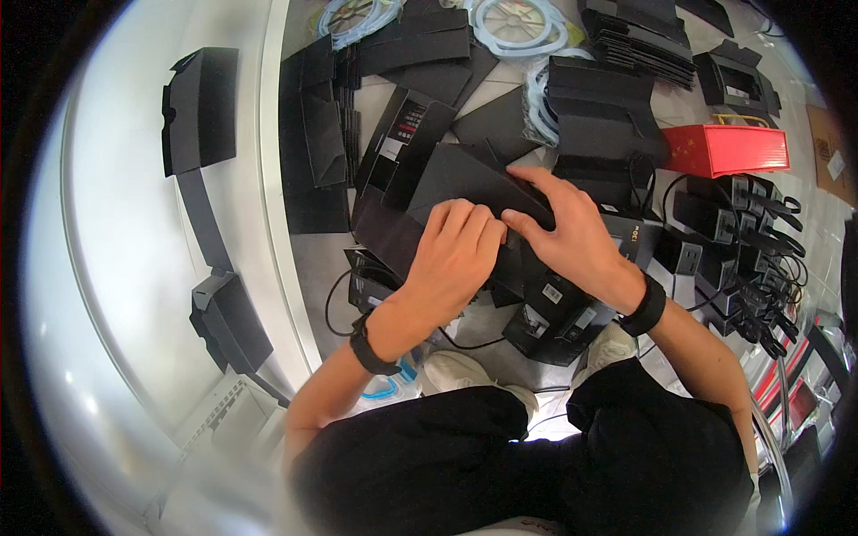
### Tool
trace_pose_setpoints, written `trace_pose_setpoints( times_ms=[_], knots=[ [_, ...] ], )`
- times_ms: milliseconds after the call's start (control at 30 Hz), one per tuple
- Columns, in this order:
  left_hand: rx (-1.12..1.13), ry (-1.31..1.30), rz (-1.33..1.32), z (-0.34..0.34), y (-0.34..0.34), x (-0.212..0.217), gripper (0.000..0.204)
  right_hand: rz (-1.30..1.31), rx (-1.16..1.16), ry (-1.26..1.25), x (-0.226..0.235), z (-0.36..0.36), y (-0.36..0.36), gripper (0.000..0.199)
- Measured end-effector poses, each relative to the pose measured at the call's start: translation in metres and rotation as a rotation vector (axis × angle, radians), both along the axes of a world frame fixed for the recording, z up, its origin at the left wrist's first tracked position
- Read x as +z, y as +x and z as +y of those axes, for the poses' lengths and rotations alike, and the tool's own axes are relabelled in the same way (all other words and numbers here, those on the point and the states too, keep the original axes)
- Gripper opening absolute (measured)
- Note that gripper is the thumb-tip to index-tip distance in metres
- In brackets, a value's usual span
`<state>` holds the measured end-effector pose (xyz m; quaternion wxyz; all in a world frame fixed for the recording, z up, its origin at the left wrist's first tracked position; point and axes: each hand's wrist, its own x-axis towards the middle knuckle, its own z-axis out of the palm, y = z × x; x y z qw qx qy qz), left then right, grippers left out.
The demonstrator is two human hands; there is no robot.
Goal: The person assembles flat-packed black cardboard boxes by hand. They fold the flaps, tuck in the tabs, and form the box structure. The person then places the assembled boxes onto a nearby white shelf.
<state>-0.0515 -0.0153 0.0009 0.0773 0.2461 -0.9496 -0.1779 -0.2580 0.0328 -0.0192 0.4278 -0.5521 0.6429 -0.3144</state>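
Observation:
A black cardboard box (453,179), partly folded, is between my hands over the floor in the middle of the view. My left hand (456,248) has its fingers curled over the near edge of the card. Against the right side of the same box presses my right hand (576,230), index finger along the upper edge and thumb near the left fingertips. The fingertips partly cover the fold where both hands meet. Beyond it lies an opened black box (393,147) with a printed label inside. Just below my right hand sits a closed black box (559,308) with white labels.
Flattened black cartons (317,116) lie at the far left, and another stack (639,40) at the far right. Light blue coils (518,27) in clear bags lie between them. At right are a red box (728,150) and several black devices with cables (728,232). A white panel (268,196) borders the left.

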Motion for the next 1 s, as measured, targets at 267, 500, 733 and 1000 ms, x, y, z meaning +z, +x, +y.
trace_pose_setpoints(
  times_ms=[267,500,733,1000],
  knots=[
    [-0.061,-0.015,-0.037,-0.001,-0.001,0.0,0.04,-0.015,-0.034,0.003,-0.008,0.001,-0.001,0.048],
    [-0.04,0.36,-0.002,-0.007,0.001,0.01,0.062,-0.1,-0.075,0.051,-0.008,0.001,-0.001,0.046],
    [0.111,0.358,0.15,0.001,-0.003,-0.008,0.03,-0.169,-0.106,0.014,-0.013,0.001,0.001,0.047],
    [0.278,0.387,0.233,0.008,-0.012,-0.014,0.014,-0.166,-0.092,0.038,-0.009,0.004,0.002,0.047]
  ],
)
